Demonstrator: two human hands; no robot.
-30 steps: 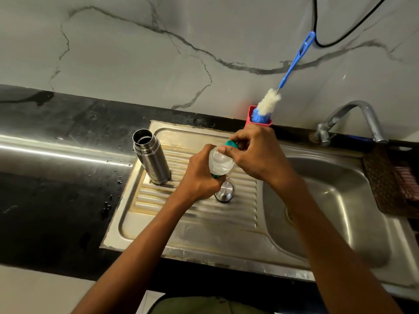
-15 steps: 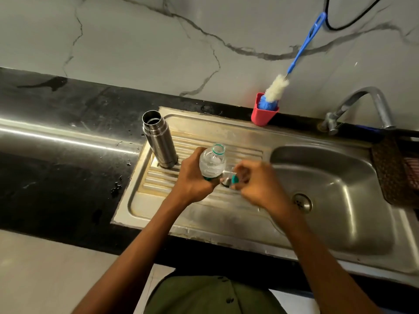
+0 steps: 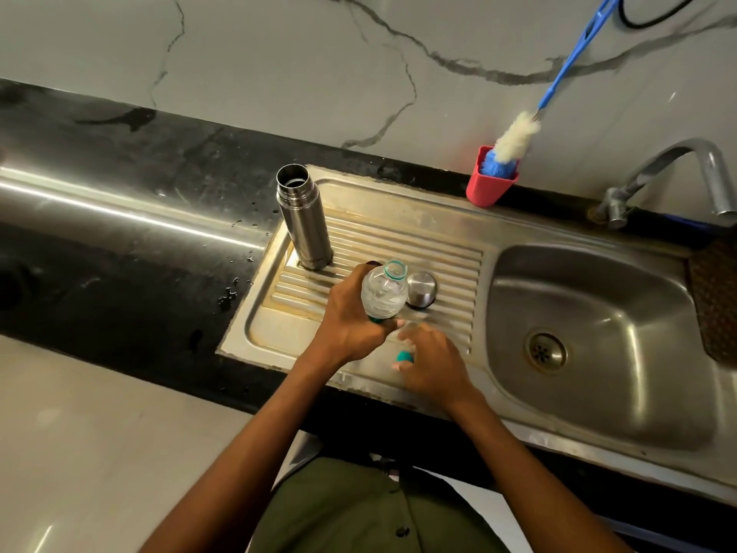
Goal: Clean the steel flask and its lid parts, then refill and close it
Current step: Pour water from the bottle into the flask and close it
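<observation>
Steel was most of what I saw: the flask (image 3: 304, 217) stood upright and uncapped at the back left corner of the ribbed drainboard (image 3: 446, 249), its open mouth toward the wall, well clear of both hands and touched by neither. My left hand (image 3: 351, 317) was wrapped round the lower body of a clear plastic bottle (image 3: 384, 291), fingers curled about it and the thumb tip showing at its base, the bottle upright with its mouth open and a teal ring at the neck. Just right of the bottle, and apart from my fingers, the flask's steel cap (image 3: 421, 289) sat dome-up on the ribs. My right hand (image 3: 432, 363) was low over the front of the drainboard, blurred, with a small teal cap (image 3: 404, 356) at its fingertips; I could not tell whether the fingers pinched it or merely touched it, though they looked loosely curled rather than spread. To the right lay the sink (image 3: 598, 425) with its drain, and the tap (image 3: 678, 169) arched above its far corner. At the back edge a red cup (image 3: 488, 191) held a brush (image 3: 514, 141) with a blue handle, leaning on the marble wall. Water drops dotted the black counter (image 3: 119, 273) left of the drainboard.
</observation>
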